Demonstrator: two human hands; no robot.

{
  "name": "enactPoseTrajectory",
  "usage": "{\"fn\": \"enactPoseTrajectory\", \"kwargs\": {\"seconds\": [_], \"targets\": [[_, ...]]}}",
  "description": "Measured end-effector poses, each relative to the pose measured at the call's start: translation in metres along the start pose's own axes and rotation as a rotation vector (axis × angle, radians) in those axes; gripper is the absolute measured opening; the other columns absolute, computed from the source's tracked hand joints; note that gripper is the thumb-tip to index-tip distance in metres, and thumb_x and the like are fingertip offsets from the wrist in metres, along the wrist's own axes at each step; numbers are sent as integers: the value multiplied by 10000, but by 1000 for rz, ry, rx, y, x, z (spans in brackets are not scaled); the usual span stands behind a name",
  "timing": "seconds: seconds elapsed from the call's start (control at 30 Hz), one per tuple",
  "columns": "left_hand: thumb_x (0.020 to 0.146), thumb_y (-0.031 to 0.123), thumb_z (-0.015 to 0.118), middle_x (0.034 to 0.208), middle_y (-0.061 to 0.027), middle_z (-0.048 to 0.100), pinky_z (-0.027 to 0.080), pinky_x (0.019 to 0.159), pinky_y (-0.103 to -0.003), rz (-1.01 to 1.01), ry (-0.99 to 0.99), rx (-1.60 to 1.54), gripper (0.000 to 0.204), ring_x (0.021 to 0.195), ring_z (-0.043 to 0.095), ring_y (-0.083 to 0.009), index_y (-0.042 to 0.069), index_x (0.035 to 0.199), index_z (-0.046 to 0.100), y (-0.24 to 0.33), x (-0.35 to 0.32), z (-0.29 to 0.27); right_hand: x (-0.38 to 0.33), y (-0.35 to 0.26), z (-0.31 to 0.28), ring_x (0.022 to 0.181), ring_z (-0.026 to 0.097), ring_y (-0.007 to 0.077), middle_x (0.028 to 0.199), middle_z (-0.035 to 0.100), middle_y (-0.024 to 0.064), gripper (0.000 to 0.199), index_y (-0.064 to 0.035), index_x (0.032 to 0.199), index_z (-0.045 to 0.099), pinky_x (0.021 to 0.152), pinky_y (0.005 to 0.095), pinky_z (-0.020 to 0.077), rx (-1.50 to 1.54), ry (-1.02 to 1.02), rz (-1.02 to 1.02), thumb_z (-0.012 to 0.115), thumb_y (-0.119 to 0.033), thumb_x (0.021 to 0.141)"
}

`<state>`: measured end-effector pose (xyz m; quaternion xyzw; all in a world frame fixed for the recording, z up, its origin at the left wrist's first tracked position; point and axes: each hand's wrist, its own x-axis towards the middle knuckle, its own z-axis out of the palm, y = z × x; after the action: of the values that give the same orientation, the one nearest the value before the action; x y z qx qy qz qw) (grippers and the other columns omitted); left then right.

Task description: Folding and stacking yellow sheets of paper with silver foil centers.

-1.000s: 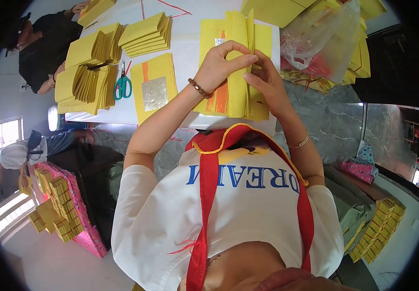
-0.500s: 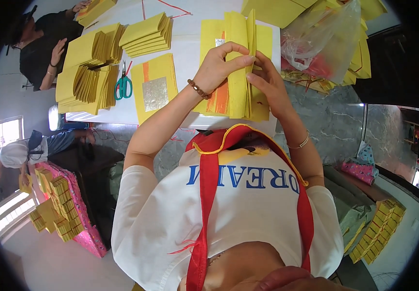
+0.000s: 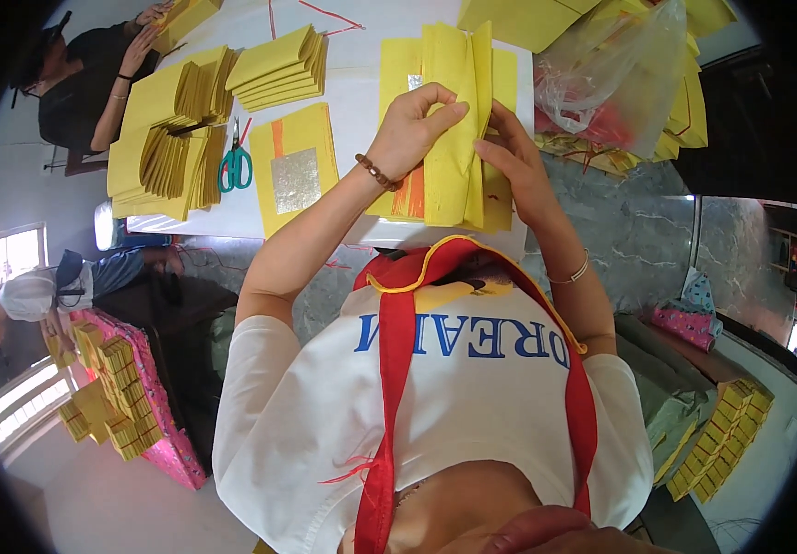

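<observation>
Head view: both hands (image 3: 458,138) raised, fingers clamped on a folded yellow paper sheaf (image 3: 454,111).

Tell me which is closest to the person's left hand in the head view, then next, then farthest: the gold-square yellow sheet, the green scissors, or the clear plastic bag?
From the left hand:
1. Gold-square yellow sheet, just to its left on the table.
2. Green scissors, farther left, beside the paper stacks.
3. Clear plastic bag, off to the right, past the right hand.

Green-handled scissors (image 3: 236,167) lie between yellow paper stacks (image 3: 280,66) near a clear plastic bag (image 3: 612,78).
</observation>
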<state>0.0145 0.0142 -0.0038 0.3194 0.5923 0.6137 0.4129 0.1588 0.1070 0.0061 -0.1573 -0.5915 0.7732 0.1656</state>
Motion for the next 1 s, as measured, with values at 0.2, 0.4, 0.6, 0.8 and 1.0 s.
{"fn": "enactPoseTrajectory", "kwargs": {"seconds": [0.2,0.4,0.6,0.8,1.0], "targets": [[841,80,564,906,-14,577,433,697,-192,265,107,175,201,795,530,-69,23,1027,515,-10,4,3,0,1,2,1016,512,170,1239,431,121,656,23,1329,269,882,290,405,-14,11,1,615,-175,808],[809,90,544,1045,-62,575,414,814,-245,424,120,179,362,946,516,-117,21,1163,504,2,0,8,0,1,2,1000,524,173,1224,428,120,660,26,1327,264,870,296,421,-17,19,-3,625,-157,805],[813,225,614,924,-73,627,438,772,-245,138,62,37,302,864,560,-107,-14,998,607,7,0,11,1,3,4,1001,529,186,1217,417,118,658,17,1324,268,858,307,434,-6,5,-15,630,-146,801],[771,295,673,914,-76,627,439,762,-248,180,66,102,394,849,563,-111,-11,1008,597,6,0,10,0,1,4,996,528,189,1204,415,118,671,14,1330,263,850,303,435,-28,8,-12,634,-154,797],[820,179,631,955,-57,590,452,721,-222,207,44,114,302,830,553,-89,-5,1052,571,5,0,7,0,1,3,998,518,183,1205,412,115,682,12,1339,253,851,298,430,-34,13,-1,631,-166,800]]}}
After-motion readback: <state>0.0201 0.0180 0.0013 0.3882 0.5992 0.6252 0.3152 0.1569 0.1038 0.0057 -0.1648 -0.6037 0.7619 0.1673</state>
